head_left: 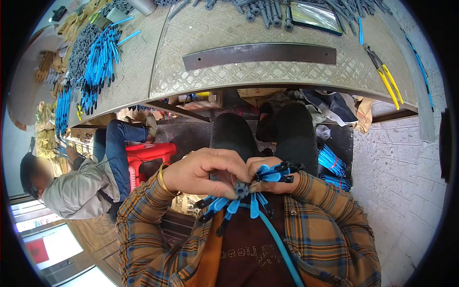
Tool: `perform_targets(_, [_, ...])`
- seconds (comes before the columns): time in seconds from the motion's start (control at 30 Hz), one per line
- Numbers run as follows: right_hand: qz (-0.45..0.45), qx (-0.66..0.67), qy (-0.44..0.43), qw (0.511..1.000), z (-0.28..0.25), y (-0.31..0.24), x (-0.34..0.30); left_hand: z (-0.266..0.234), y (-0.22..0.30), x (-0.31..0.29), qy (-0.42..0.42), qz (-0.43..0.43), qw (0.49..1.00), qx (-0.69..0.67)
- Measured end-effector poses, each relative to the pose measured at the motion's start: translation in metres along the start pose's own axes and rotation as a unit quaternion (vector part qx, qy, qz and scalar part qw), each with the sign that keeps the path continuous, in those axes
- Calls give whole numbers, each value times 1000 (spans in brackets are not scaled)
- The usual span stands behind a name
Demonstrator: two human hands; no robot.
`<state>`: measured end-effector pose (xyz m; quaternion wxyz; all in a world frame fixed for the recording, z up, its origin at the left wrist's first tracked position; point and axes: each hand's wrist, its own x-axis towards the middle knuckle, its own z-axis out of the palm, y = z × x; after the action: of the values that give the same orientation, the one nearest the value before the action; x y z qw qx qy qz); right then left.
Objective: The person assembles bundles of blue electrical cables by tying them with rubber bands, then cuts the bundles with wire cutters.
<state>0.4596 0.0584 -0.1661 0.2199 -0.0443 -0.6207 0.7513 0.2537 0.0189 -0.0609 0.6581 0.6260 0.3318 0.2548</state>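
My left hand (205, 172) and my right hand (267, 179) meet close to my chest, over my lap. Together they pinch a small dark grey plastic plug (241, 190). My right hand also clasps a bundle of blue plastic ties with black tips (277, 172). More blue ties (229, 208) fan out below my fingers, and one long blue strip (282, 244) trails down across my dark top. A gold bangle (163, 179) sits on my left wrist. My sleeves are orange and blue plaid.
A metal workbench (258, 71) lies ahead with a flat steel bar (260, 52), yellow-handled pliers (387, 79), grey plugs (263, 9) and a heap of blue ties (98, 62). More blue ties (332, 162) lie by my right knee. Another person (81, 186) sits left by a red stool (148, 155).
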Motion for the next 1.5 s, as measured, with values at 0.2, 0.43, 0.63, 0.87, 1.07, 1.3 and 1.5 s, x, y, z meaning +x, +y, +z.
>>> perform_targets(0.2, [11, -29, -3, 1000, 2, 0, -1, 6, -6, -2, 92, -46, 994, -49])
perform_targets(0.43, [11, -48, -9, 999, 3, 0, 0, 6, -9, -7, 76, -37, 995, -55])
perform_targets(0.63, [12, -57, -5, 998, 5, 2, -1, 3, 7, -5, 29, -25, 995, 87])
perform_targets(0.87, [34, 19, 19, 999, 5, 1, -1, 12, -10, -4, 83, 65, 969, 224])
perform_targets(1.07, [66, 55, 20, 996, 4, 11, -4, 19, -19, -5, 130, 102, 957, 238])
perform_targets(1.3, [61, 41, 27, 997, 5, 9, -1, 24, -23, -5, 204, 136, 928, 280])
perform_targets(1.5, [29, 25, 24, 999, 5, 9, -5, 32, -28, -4, 224, 134, 937, 234])
